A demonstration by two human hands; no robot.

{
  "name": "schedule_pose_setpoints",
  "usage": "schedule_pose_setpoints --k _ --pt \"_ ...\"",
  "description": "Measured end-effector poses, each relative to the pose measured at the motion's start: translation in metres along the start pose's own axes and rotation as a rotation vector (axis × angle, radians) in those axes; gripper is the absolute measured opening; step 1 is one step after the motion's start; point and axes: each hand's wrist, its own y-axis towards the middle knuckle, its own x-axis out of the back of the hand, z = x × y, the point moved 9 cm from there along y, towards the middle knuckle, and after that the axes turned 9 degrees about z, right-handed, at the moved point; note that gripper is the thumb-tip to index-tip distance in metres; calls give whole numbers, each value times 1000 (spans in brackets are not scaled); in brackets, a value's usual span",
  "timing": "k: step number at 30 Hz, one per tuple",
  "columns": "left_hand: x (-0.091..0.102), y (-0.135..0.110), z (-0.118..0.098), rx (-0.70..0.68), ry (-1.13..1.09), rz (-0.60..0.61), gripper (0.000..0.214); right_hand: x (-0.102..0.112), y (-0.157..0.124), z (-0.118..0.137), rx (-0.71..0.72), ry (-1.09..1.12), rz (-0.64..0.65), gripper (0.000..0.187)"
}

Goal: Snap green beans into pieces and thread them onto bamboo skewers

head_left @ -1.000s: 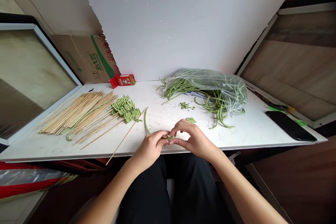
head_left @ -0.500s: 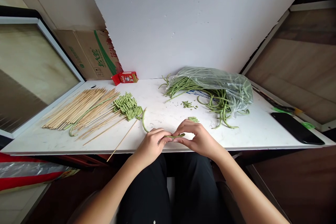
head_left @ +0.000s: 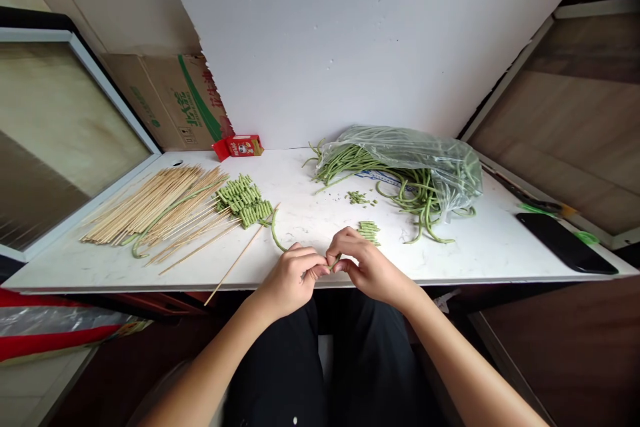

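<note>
Left hand (head_left: 287, 280) and right hand (head_left: 367, 268) meet, fingers (head_left: 314, 271) pinched together.

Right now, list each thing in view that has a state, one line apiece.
left hand, pinched shut on the long bean
right hand, pinched shut on the long bean
long bean, held between both hands, its tail on the table
plastic bag, lying on its side, mouth open, beans spilling out
bamboo skewers, bare, in a loose pile
phone, face up, screen dark

Soft, even light is spread across the white table (head_left: 295, 180); only faint shadows are cast. Straight edges are bent at 9 and 3 o'clock; the centre is kept sharp.
</note>
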Motion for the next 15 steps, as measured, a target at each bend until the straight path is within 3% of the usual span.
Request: schedule_pose_setpoints --k 15 --pt "-11 -1 9 15 -131 48 27 -12 -3 -29 -13 219 62 22"
